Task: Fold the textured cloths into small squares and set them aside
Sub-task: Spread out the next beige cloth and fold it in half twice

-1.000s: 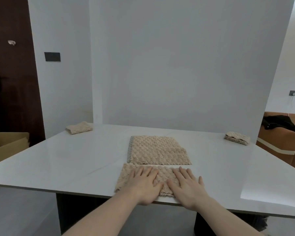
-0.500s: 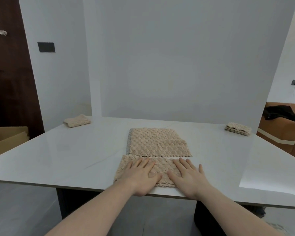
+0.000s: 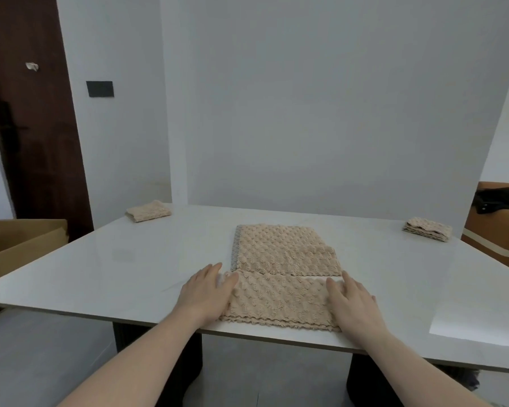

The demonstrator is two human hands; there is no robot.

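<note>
A beige textured cloth (image 3: 279, 298), folded into a strip, lies along the near edge of the white table (image 3: 130, 259). My left hand (image 3: 206, 292) rests flat on its left end and my right hand (image 3: 350, 301) lies flat on its right end, fingers straight. Just behind it lies a second beige cloth (image 3: 282, 251) with a grey edge on its left, spread flat. A small folded cloth (image 3: 149, 211) sits at the far left corner. A stack of folded cloths (image 3: 426, 229) sits at the far right corner.
A white backdrop panel (image 3: 321, 113) stands along the table's far edge. An open cardboard box (image 3: 18, 245) is on the left beside the table, and a brown sofa with dark clothing (image 3: 500, 201) is on the right.
Both hands slid apart from the middle of the near cloth to its two ends, smoothing it. The cloth now looks wider and flatter.
</note>
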